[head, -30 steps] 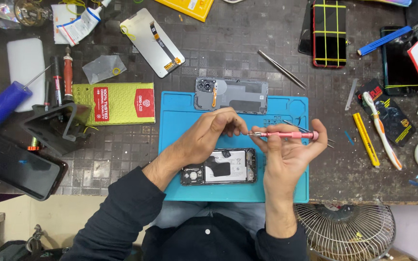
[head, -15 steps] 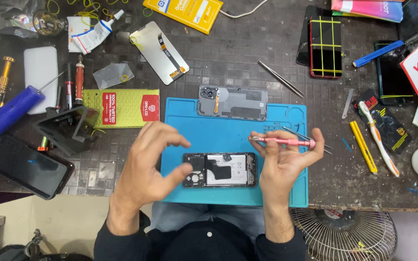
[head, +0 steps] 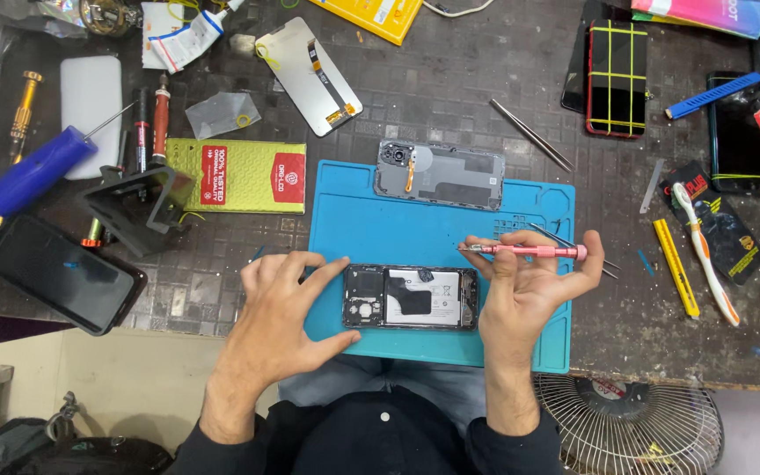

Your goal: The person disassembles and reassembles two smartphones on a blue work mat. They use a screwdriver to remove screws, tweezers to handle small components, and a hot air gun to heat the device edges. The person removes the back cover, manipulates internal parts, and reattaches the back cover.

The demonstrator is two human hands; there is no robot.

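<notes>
An opened smartphone lies on a blue work mat with its insides facing up. My left hand rests on the mat's left edge, fingers spread, just left of the phone and holding nothing. My right hand is at the phone's right end and holds a pink precision screwdriver level, its tip pointing left above the phone. The phone's grey back cover lies at the mat's far edge.
Tweezers and a display panel lie beyond the mat. To the left are a green packet, a black stand, a dark phone and a blue-handled tool. A toothbrush lies right; a fan stands below.
My left hand has drawn away from the screwdriver and the phone, moving left and down to the mat's left edge. The right hand still holds the screwdriver in about the same place.
</notes>
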